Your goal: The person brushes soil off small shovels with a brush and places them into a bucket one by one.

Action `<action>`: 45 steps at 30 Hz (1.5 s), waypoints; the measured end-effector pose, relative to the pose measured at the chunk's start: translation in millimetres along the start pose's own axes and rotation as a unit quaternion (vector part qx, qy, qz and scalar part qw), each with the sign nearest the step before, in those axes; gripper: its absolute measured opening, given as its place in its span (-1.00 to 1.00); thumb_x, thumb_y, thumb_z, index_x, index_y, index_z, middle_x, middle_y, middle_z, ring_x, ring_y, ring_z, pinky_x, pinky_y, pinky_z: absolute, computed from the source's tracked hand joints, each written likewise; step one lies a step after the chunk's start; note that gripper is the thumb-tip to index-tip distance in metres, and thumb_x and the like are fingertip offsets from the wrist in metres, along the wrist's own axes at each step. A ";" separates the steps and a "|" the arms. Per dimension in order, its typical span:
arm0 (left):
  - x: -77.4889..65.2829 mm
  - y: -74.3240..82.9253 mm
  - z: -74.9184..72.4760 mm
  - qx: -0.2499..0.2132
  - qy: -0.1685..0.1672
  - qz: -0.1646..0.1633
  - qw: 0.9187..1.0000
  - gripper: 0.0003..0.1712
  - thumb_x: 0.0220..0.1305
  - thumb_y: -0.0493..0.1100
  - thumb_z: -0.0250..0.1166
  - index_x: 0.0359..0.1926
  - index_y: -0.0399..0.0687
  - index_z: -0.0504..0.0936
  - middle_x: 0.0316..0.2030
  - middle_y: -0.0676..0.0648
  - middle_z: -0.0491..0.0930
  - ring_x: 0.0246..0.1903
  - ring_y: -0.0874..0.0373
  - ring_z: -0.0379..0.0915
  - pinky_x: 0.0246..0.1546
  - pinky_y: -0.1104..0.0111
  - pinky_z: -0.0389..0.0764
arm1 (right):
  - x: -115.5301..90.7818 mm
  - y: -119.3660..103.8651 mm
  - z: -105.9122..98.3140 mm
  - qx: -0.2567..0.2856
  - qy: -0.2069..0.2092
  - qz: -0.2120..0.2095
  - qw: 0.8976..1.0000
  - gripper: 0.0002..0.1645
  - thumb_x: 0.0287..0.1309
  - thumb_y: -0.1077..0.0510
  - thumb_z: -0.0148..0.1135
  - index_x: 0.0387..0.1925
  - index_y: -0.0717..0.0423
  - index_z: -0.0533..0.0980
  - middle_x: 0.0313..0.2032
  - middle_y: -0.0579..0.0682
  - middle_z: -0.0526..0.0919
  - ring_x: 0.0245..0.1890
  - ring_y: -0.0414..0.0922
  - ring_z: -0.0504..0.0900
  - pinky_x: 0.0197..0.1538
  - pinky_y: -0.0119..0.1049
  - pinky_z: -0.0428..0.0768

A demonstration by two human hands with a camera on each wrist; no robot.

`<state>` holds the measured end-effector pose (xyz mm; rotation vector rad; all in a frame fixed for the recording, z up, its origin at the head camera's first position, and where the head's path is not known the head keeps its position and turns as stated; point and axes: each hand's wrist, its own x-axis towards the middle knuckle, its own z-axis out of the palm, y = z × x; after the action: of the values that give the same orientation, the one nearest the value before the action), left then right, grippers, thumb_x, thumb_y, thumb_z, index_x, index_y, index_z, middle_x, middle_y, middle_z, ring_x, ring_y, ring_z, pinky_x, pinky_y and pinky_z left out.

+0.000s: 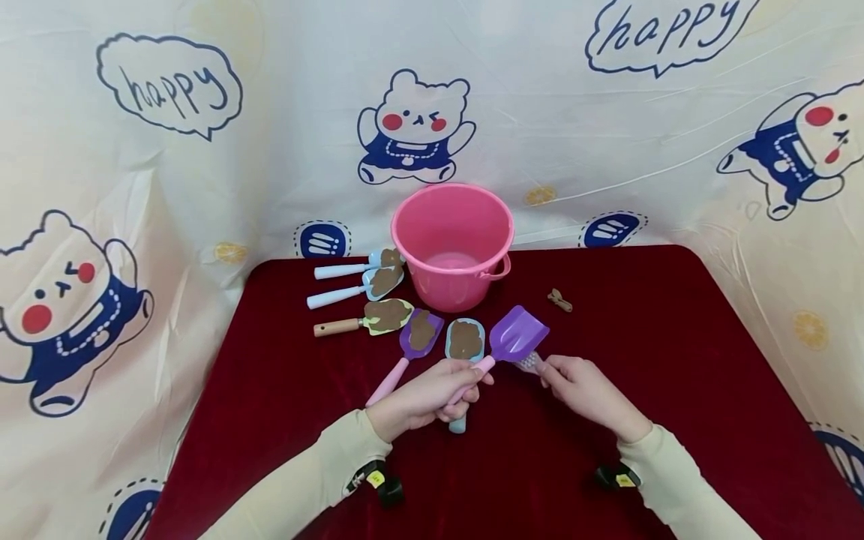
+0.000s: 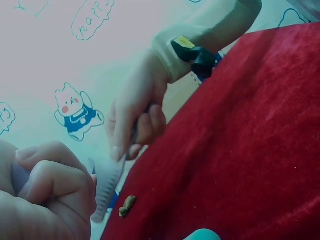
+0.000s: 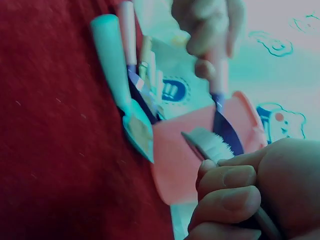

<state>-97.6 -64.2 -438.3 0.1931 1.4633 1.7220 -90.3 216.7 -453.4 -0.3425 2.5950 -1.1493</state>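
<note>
Purple shovel (image 1: pixel 520 334) and brush (image 1: pixel 530 363) held close, nearside of the pink bucket (image 1: pixel 445 291)

Head view: the left hand (image 1: pixel 432 391) grips the shovel by its handle, likely to leave the scoop end free; the right hand (image 1: pixel 586 388) holds the brush beside it. Brown-smeared shovels (image 1: pixel 387 315) lie left and nearside of the bucket, perhaps to keep them within reach.

Left wrist view: right fingers curl around the brush.

Right wrist view: the brush faces the shovel, presumably for access; contact is unclear.
</note>
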 end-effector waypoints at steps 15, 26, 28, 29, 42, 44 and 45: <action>0.5 0.9 2.0 -0.006 0.018 0.008 1.000 -0.63 0.63 -0.15 -0.05 0.14 -0.43 0.39 -0.52 0.07 0.27 -0.74 0.37 0.05 -0.72 0.57 0.06 | -0.8 -0.4 -1.6 -0.006 -0.028 0.002 1.000 -0.55 0.62 -0.05 0.02 -0.37 0.12 0.55 -0.68 -0.18 0.38 -0.69 -0.25 0.34 -0.56 -0.33 0.42; 0.7 -0.7 0.6 -0.016 0.017 0.000 1.000 -0.67 0.64 -0.14 -0.06 0.11 -0.35 0.42 -0.53 0.07 0.27 -0.76 0.37 0.05 -0.73 0.56 0.05 | 4.6 7.0 -15.3 0.019 0.025 0.022 0.999 -0.52 0.62 -0.07 0.00 -0.33 0.20 0.54 -0.71 -0.12 0.34 -0.75 -0.21 0.31 -0.66 -0.30 0.38; 1.0 -0.8 0.8 -0.020 0.017 0.000 1.000 -0.68 0.64 -0.14 -0.07 0.10 -0.34 0.43 -0.53 0.07 0.28 -0.76 0.38 0.06 -0.73 0.57 0.05 | 5.8 9.6 -15.0 0.023 0.028 0.030 0.999 -0.51 0.63 -0.08 -0.01 -0.32 0.20 0.54 -0.71 -0.12 0.35 -0.75 -0.20 0.32 -0.65 -0.29 0.39; 1.1 -0.7 1.0 -0.022 0.016 0.000 1.000 -0.68 0.63 -0.14 -0.06 0.09 -0.34 0.43 -0.53 0.07 0.29 -0.76 0.38 0.06 -0.73 0.57 0.05 | 6.1 10.5 -13.5 0.022 0.026 0.034 0.999 -0.51 0.62 -0.09 -0.01 -0.33 0.19 0.54 -0.71 -0.12 0.35 -0.75 -0.20 0.32 -0.65 -0.29 0.39; 0.7 0.4 0.5 -0.050 -0.003 -0.007 0.999 -0.69 0.59 -0.14 -0.03 0.09 -0.31 0.43 -0.53 0.07 0.28 -0.76 0.39 0.06 -0.73 0.58 0.02 | 5.3 2.9 -0.5 0.034 0.010 0.002 0.999 -0.52 0.63 -0.06 0.00 -0.35 0.18 0.55 -0.73 -0.15 0.36 -0.77 -0.25 0.31 -0.67 -0.31 0.39; 0.6 0.6 -0.1 -0.051 -0.006 -0.006 0.999 -0.70 0.60 -0.13 -0.03 0.08 -0.29 0.42 -0.53 0.08 0.28 -0.75 0.38 0.06 -0.73 0.58 0.02 | 6.0 3.4 -5.5 0.034 0.032 0.010 0.999 -0.53 0.63 -0.04 0.00 -0.34 0.20 0.54 -0.72 -0.14 0.35 -0.76 -0.23 0.31 -0.66 -0.30 0.39; 0.7 0.3 -0.4 -0.051 -0.008 -0.005 0.999 -0.70 0.59 -0.13 -0.03 0.08 -0.29 0.42 -0.53 0.07 0.27 -0.75 0.38 0.06 -0.73 0.58 0.02 | 6.3 3.9 -7.4 0.035 0.040 0.015 0.998 -0.54 0.63 -0.04 0.00 -0.33 0.20 0.54 -0.71 -0.13 0.35 -0.76 -0.22 0.32 -0.66 -0.30 0.39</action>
<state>-98.5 -64.1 -438.4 0.1444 1.3595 1.7776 -99.1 222.3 -452.6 -0.2465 2.6120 -1.2642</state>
